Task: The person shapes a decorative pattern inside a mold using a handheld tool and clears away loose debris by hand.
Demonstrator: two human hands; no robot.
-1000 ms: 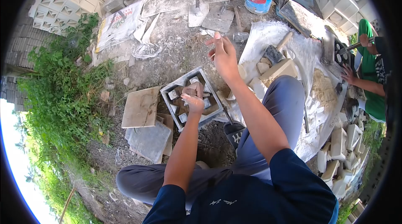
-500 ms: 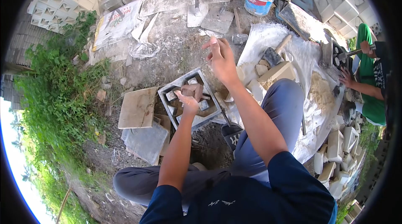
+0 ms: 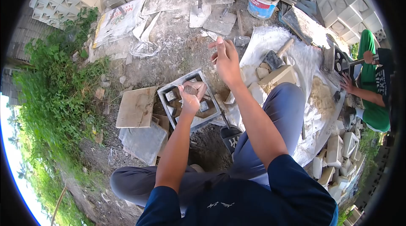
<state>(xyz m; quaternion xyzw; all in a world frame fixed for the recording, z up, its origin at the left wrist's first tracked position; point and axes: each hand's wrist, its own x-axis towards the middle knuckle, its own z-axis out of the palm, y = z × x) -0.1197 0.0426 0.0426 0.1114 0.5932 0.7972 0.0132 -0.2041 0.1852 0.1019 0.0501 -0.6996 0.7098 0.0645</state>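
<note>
My left hand (image 3: 191, 96) is over a square grey mould frame (image 3: 167, 114), its fingers round a greyish-brown lump. Inside the frame, several pale blocks (image 3: 204, 106) sit near the walls. My right hand (image 3: 227, 62) is raised to the right of the frame, fingers apart and partly curled, holding nothing. Left of the frame, a square beige tile (image 3: 136, 107) lies on top of grey slabs (image 3: 146, 141).
A mallet (image 3: 274, 59) rests among pale blocks on a white sheet (image 3: 270, 36) at right. Behind stands a paint bucket (image 3: 262, 2). A co-worker (image 3: 372, 91) at far right holds a hammer. Green plants (image 3: 55, 95) grow at left.
My left hand has shifted slightly left and up within the frame, still with the lump. My right hand stays raised. The whole view has drifted slightly.
</note>
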